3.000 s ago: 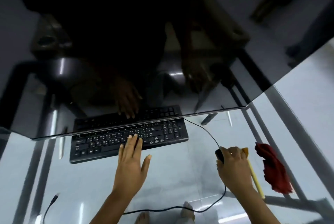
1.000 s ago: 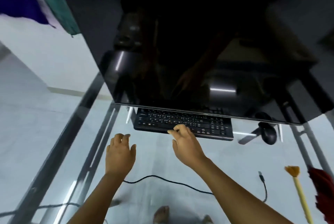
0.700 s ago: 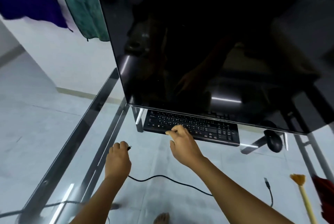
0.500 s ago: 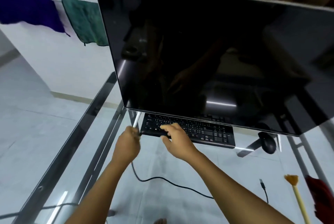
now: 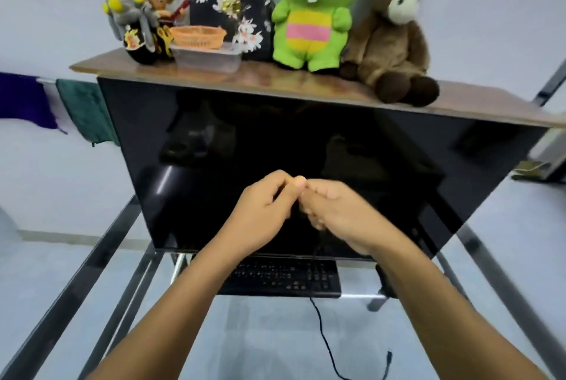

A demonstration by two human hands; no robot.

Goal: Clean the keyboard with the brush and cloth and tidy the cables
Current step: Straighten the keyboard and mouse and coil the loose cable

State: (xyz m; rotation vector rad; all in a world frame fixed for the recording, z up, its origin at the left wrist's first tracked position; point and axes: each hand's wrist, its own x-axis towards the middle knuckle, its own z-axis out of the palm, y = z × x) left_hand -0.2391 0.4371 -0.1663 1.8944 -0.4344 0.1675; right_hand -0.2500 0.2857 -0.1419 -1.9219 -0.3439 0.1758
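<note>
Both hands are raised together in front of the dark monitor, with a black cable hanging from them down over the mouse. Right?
Not quite. In the head view the black cable hangs from the left hand and right hand, raised before the monitor, over the keyboard, not a mouse.

No readable text anywhere; the keyboard [image 5: 283, 278] key legends too blurred to make out.

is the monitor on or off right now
Off, as far as it shows: the monitor screen is uniformly black, with only dim room reflections behind both hands.
</note>
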